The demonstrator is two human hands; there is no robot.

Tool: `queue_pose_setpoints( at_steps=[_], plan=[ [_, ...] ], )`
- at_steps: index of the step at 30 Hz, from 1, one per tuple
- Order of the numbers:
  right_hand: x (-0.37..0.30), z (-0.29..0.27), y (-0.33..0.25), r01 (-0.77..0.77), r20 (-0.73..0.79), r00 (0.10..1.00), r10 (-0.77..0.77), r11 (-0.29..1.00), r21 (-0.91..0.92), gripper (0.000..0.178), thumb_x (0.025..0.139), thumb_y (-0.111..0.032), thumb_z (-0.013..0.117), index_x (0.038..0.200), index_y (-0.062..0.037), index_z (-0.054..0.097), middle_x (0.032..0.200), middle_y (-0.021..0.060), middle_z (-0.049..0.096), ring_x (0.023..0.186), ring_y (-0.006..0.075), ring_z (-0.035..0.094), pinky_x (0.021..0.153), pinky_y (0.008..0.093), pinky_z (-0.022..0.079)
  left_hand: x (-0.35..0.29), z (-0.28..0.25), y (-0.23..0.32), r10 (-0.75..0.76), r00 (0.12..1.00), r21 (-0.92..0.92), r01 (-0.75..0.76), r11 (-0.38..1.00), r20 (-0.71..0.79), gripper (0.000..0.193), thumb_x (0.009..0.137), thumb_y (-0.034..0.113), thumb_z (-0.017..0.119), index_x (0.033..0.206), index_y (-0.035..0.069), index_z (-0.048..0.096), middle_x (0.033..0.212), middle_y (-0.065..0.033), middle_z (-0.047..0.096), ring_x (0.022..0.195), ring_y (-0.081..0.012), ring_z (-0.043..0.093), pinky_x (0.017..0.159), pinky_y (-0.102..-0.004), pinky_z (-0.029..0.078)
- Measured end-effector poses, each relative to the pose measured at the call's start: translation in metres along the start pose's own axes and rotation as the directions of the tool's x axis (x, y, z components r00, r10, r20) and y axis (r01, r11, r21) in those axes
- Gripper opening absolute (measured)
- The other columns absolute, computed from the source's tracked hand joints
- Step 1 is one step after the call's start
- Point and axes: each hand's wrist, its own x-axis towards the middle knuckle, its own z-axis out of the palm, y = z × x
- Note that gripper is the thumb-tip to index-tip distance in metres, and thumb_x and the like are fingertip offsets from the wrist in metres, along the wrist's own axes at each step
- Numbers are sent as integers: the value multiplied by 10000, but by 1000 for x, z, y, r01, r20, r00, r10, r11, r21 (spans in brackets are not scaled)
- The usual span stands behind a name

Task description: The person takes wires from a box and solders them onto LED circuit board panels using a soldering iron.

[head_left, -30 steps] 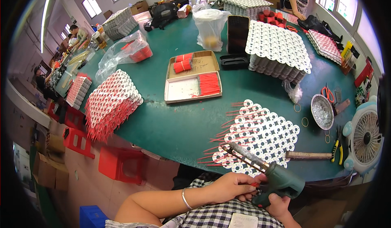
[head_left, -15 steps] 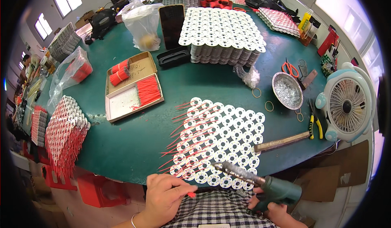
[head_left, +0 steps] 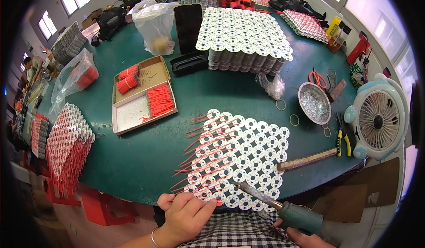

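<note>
A panel of round white circuit boards (head_left: 255, 153) lies at the table's near edge, with thin red wires (head_left: 193, 160) slanting across its left columns. My left hand (head_left: 188, 215) is closed at the panel's lower left edge. A short red bit of wire (head_left: 218, 203) shows at its fingertips; the rest is hidden by the fingers. My right hand (head_left: 302, 238) grips a soldering iron (head_left: 301, 218) by its dark green handle, mostly from below. Its metal tip points left, over or on the near rows of boards; whether it touches cannot be made out.
A carton (head_left: 116, 115) with red wire bundles stands left of the panel. A stack of board panels (head_left: 243, 31) sits behind. To the right are a metal bowl (head_left: 314, 103), pliers (head_left: 343, 139), a flat bar (head_left: 307, 159) and a fan (head_left: 377, 119). Wired panels (head_left: 68, 142) lie far left.
My left hand has shifted right to the panel's lower edge with the red wire. The soldering iron has dropped slightly, its tip a little lower and to the right.
</note>
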Motion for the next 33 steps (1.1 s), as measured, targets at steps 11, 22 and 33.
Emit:
queue_pose_setpoints(
  at_steps=[11, 22, 33],
  plan=[
    [-2, 18, 13, -116, 122, 989, 80, 940, 321, 480, 784, -284, 671, 1129, 4, 503, 959, 117, 605, 769, 166, 603, 695, 303, 498, -4, 10, -7, -4, 1000, -80, 6, 997, 24, 131, 690, 173, 620, 816, 172, 656, 683, 79, 490, 751, -93, 494, 782, -394, 230],
    [1, 19, -1, -98, 100, 992, 74, 959, 267, 488, 771, -234, 680, 1148, 5, 483, 946, 102, 606, 765, 159, 597, 699, 284, 486, -5, 11, -10, -18, 999, -152, 24, 988, 40, 119, 693, 160, 632, 811, 164, 648, 681, 66, 491, 717, -88, 520, 835, -414, 231],
    [20, 3, -37, -117, 108, 990, 96, 970, 212, 440, 781, -216, 669, 1117, 8, 491, 910, 93, 602, 754, 155, 586, 674, 288, 477, -4, 9, -8, -28, 998, -119, 33, 992, 48, 107, 696, 166, 630, 802, 158, 640, 676, 54, 470, 713, -98, 512, 839, -408, 235]
  ],
)
